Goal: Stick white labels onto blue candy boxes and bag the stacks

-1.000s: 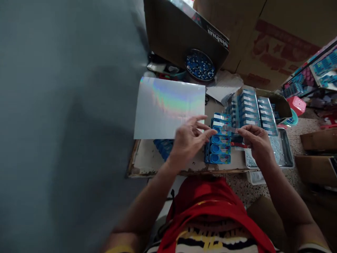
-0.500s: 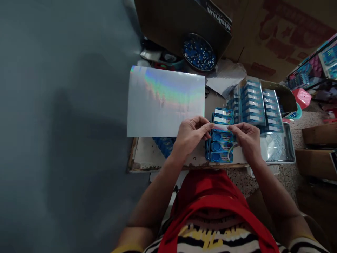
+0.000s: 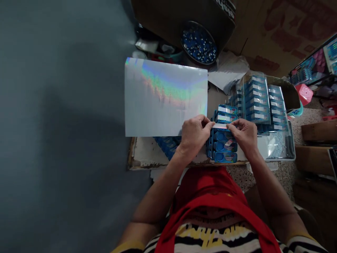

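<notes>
A short pale strip (image 3: 220,125) is stretched between my two hands, over the third of a column of small blue cases (image 3: 225,146). My left hand (image 3: 196,135) pinches its left end between thumb and finger. At the right end, my right hand (image 3: 243,135) has its thumb and finger closed on the strip. The top two cases in the column bear white strips; the lower ones show blue round recesses and printed labels. A large shiny sheet with a rainbow sheen (image 3: 164,100) lies left of the column, its lower right corner behind my left hand.
Clear packs of blue cases (image 3: 256,98) stand on the right by a metal tray (image 3: 291,140). A round bowl of small blue pieces (image 3: 199,43) sits at the back against a cardboard box (image 3: 168,21). More blue cases (image 3: 167,146) lie partly under the sheet.
The view has shifted slightly. The strip between my hands looks straighter and flatter, and the thin curled piece near my right hand no longer shows as before.
</notes>
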`<state>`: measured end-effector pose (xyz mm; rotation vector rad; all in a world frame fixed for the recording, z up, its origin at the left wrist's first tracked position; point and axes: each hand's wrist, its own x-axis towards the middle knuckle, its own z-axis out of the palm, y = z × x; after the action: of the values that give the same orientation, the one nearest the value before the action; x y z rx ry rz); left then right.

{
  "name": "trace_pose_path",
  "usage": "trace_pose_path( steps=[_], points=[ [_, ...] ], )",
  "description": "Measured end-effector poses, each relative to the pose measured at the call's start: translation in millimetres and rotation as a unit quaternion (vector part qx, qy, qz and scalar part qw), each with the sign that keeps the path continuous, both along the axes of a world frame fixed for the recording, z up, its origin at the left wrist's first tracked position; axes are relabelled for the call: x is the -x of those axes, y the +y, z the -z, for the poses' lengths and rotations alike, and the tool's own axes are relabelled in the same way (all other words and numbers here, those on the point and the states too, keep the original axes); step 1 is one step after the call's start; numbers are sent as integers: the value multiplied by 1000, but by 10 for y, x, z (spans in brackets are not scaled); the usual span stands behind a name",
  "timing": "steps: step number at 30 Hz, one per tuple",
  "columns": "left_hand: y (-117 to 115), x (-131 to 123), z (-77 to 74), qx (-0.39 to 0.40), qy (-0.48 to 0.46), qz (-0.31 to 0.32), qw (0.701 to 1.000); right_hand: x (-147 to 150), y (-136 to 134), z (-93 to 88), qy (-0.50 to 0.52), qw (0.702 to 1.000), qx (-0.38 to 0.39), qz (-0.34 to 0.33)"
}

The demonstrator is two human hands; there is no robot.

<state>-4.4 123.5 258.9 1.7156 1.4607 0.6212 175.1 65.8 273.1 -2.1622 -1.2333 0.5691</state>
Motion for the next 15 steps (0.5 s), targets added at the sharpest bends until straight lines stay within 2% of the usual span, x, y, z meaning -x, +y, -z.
trace_pose_path(
  steps=[5, 10, 15],
  points=[
    [2, -4, 29, 1, 22, 17, 1000, -5, 3, 50, 5, 1000, 14, -3],
    [-68, -161, 106, -17, 59, 39, 997, -34, 40, 22, 9, 999, 35, -14],
    [-200, -324, 289, 91, -13, 13, 996, -77, 54, 35, 78, 996, 40, 10]
  ],
)
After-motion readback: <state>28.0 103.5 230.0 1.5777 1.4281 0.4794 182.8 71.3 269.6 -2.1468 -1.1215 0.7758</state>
